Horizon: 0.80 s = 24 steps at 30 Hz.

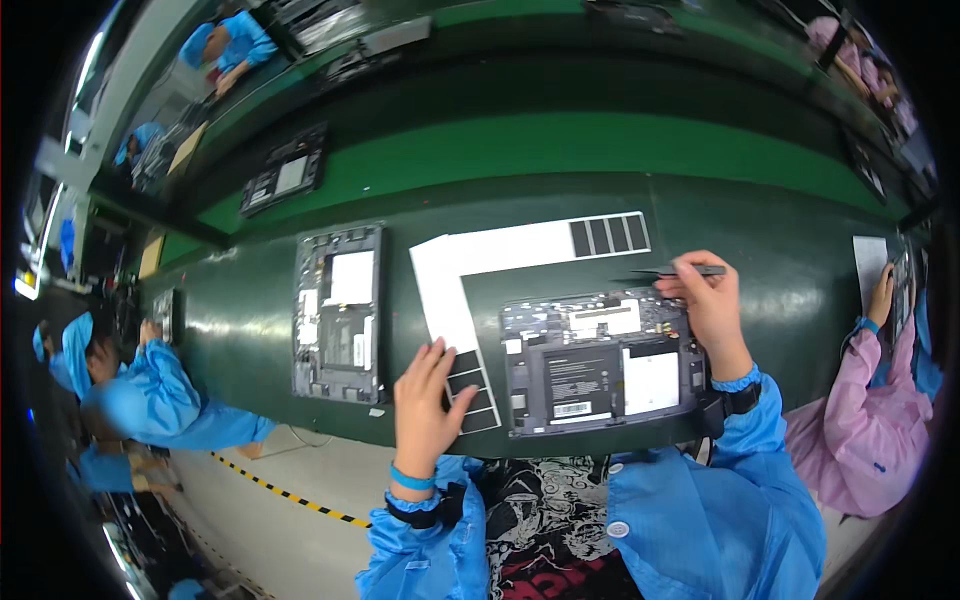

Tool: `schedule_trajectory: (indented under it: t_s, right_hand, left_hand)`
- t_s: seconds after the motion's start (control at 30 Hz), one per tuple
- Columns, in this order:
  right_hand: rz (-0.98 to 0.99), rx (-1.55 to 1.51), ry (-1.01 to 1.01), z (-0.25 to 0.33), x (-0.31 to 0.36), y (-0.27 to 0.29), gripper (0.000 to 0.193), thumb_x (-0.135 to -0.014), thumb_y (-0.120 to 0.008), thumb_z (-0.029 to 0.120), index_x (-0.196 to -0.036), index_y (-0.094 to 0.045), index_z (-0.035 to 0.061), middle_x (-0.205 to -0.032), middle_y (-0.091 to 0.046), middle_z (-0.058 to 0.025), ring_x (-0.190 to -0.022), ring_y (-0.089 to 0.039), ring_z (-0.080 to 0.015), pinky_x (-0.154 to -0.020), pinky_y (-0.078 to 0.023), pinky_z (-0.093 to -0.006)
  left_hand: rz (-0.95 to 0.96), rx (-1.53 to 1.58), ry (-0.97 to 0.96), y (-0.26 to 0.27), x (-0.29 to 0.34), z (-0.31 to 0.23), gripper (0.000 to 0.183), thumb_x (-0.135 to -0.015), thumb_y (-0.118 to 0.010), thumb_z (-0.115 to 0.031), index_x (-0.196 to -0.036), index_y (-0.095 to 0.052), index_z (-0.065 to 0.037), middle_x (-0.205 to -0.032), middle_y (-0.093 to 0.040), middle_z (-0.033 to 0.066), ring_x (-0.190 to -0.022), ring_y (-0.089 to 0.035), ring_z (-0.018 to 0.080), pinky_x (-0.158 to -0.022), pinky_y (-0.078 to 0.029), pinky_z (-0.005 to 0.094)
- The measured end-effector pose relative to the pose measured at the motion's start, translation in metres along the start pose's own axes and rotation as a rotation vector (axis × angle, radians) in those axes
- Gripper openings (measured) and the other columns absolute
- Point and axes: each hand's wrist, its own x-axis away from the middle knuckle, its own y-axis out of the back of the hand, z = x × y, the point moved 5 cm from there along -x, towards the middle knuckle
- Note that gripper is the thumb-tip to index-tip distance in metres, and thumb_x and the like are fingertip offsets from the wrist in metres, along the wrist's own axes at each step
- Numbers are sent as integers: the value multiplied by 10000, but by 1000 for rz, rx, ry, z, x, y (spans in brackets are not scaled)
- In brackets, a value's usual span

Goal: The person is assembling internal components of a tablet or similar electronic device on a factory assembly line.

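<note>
Green bench (240, 330), white strips (510, 246) with black rectangles (619, 235), blue sleeves (762, 425), yellow-black striped tape (284, 493)

bench (230, 300): smooth, glossy | white strip (448, 310): paper-like | sleeve (757, 425): cloth | battery (578, 372): matt

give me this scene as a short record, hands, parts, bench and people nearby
left hand: open, fingers over the near white strip
right hand: gripping dark tweezers by the device's upper right corner, tip pointing left
opened device: flat in front of the person, dark battery and white panel exposed
far white strip: meets the near one in an angle; both carry black pieces at one end
second opened device: left of the strips
surface: green bench
people: blue-clad person left, pink-clad person right
</note>
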Motion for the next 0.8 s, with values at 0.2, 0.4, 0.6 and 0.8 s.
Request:
schedule_trajectory:
  t_s: [0.2,0.4,0.6,0.8]
  right_hand:
    - [136,257,23,21,37,-54,147,-896,-650,114,-968,-672,-12,-867,-684,-110,-780,-676,-173,-688,-540,-263]
    - [337,621,248,-3,67,-192,174,-814,-700,215,-905,-730,68,-1173,-618,-241,-1123,-590,-359,-951,-457,-402]
    - [307,846,413,-26,56,-228,175,-796,-697,229,-841,-731,64,-1037,-680,-181,-1191,-542,-309,-1072,-298,-466]
    - [310,861,404,-28,58,-232,165,-796,-695,219,-834,-741,64,-969,-704,-143,-1153,-575,-252,-1083,-279,-456]
  left_hand:
    - [-53,63,30,-7,11,9,663,-724,-799,-233,-1282,-534,6,-1365,-508,160,-1283,-454,359,-1038,-377,425]
    - [-129,118,45,-7,13,16,672,-683,-826,-278,-1233,-577,16,-1308,-557,153,-1257,-488,347,-1021,-401,422]
    - [-84,56,31,-3,6,20,818,-643,-826,-392,-1295,-531,4,-1355,-513,133,-1241,-475,315,-983,-387,421]
    - [-37,56,32,-7,4,29,929,-610,-825,-456,-1355,-481,-20,-1423,-447,108,-1243,-431,310,-967,-362,437]
